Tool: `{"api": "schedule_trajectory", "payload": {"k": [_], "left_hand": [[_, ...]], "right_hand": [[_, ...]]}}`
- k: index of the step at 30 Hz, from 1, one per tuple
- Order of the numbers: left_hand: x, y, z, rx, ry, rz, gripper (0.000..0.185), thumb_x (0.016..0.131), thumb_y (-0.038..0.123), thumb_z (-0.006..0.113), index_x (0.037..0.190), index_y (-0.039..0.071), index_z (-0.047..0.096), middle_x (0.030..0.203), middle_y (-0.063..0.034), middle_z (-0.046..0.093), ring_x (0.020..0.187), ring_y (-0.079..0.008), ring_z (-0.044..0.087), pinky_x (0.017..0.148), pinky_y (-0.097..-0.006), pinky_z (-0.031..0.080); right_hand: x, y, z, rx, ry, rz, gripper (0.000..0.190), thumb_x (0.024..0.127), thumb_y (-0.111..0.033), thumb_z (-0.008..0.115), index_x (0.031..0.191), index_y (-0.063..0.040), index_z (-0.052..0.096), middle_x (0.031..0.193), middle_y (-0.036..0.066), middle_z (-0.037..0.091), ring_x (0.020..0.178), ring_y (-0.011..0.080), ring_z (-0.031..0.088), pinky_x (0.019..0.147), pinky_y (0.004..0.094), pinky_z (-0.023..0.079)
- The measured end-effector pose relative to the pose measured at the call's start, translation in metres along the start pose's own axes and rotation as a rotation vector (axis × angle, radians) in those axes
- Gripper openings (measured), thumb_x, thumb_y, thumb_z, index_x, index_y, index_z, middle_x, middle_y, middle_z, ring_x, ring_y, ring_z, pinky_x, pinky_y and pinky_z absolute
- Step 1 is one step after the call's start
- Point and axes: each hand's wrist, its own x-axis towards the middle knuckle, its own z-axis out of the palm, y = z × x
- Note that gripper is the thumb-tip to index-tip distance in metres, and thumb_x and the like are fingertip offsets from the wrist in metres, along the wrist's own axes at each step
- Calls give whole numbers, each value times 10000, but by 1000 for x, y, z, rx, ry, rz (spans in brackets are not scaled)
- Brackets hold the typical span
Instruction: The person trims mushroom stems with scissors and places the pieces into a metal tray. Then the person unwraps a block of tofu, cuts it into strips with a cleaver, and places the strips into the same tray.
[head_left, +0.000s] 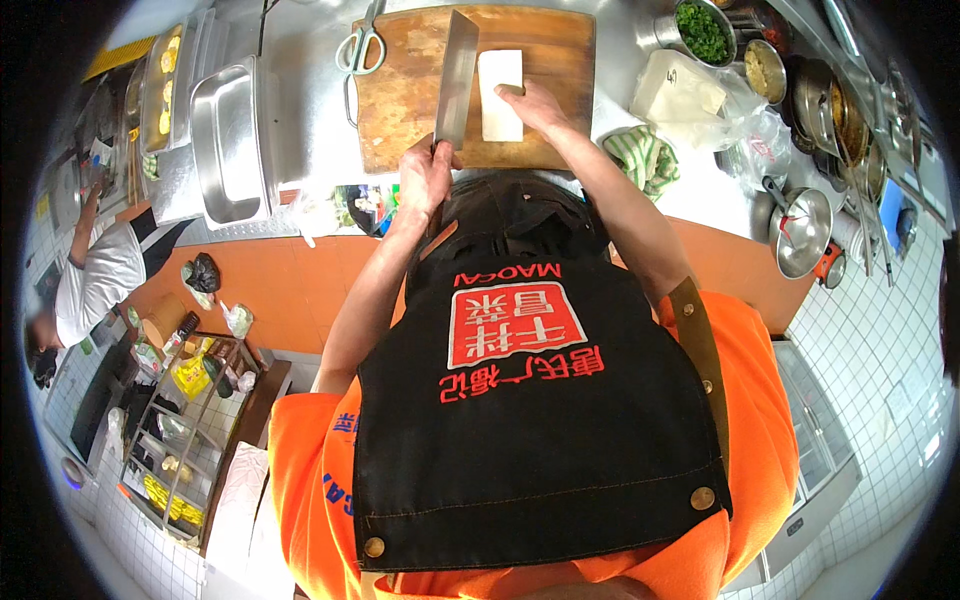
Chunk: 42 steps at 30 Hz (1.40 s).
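My left hand (427, 174) grips the handle of a cleaver (457, 79), whose broad blade points away from me over a wooden cutting board (409, 112). Just right of the blade lies a white rectangular block (500, 67), possibly tofu, with its long side running away from me. My right hand (534, 107) holds the block from its right side, thumb laid across the top; the other fingers are mostly hidden. Blade and block appear apart by a narrow gap. A pair of scissors (361, 49) with pale handles rests at the board's left edge.
Left of the board stands a deep steel pan (232, 142). To the right are a striped cloth (643, 161), plastic bags (679, 94), a bowl of chopped greens (705, 34) and a steel ladle or pan (802, 232). Another person (105, 262) works at far left.
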Motion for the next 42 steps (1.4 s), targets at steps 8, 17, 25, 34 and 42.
{"api": "schedule_trajectory", "payload": {"k": [8, 17, 25, 34, 42], "left_hand": [[10, -23, 52, 268, 179, 261, 244, 891, 186, 498, 850, -24, 616, 630, -131, 632, 496, -226, 596, 522, -367, 487], [-2, -3, 81, 325, 260, 132, 215, 868, 178, 551, 937, -15, 616, 761, -280, 623, 767, -452, 622, 684, -500, 494], [-6, -10, 94, 373, 295, 171, 208, 875, 170, 530, 914, -23, 598, 744, -295, 613, 734, -457, 618, 663, -512, 496], [4, -10, 105, 446, 279, 63, 231, 882, 179, 519, 861, -47, 564, 776, -327, 605, 776, -480, 613, 674, -522, 489], [24, -34, 116, 380, 280, -7, 254, 852, 173, 541, 834, -80, 564, 775, -347, 597, 778, -493, 609, 700, -517, 491]], "right_hand": [[-10, -9, -16, -111, 292, -177, 728, 889, -490, 567, 1417, -44, 338, 1025, 218, 667, 989, 342, 643, 882, 409, 494], [-3, 0, -15, -8, 298, -353, 644, 896, -340, 611, 1437, -172, 305, 1081, 210, 649, 1022, 372, 626, 898, 435, 486], [3, 6, -16, -25, 302, -419, 585, 909, -324, 601, 1405, -169, 332, 1019, 191, 666, 989, 367, 638, 868, 439, 498], [10, 11, -15, 17, 302, -430, 559, 895, -316, 614, 1371, -172, 358, 1060, 219, 647, 976, 408, 626, 828, 470, 501], [8, 11, -16, 3, 298, -452, 602, 894, -370, 623, 1392, -167, 354, 1071, 182, 652, 1001, 354, 632, 860, 430, 491]]}}
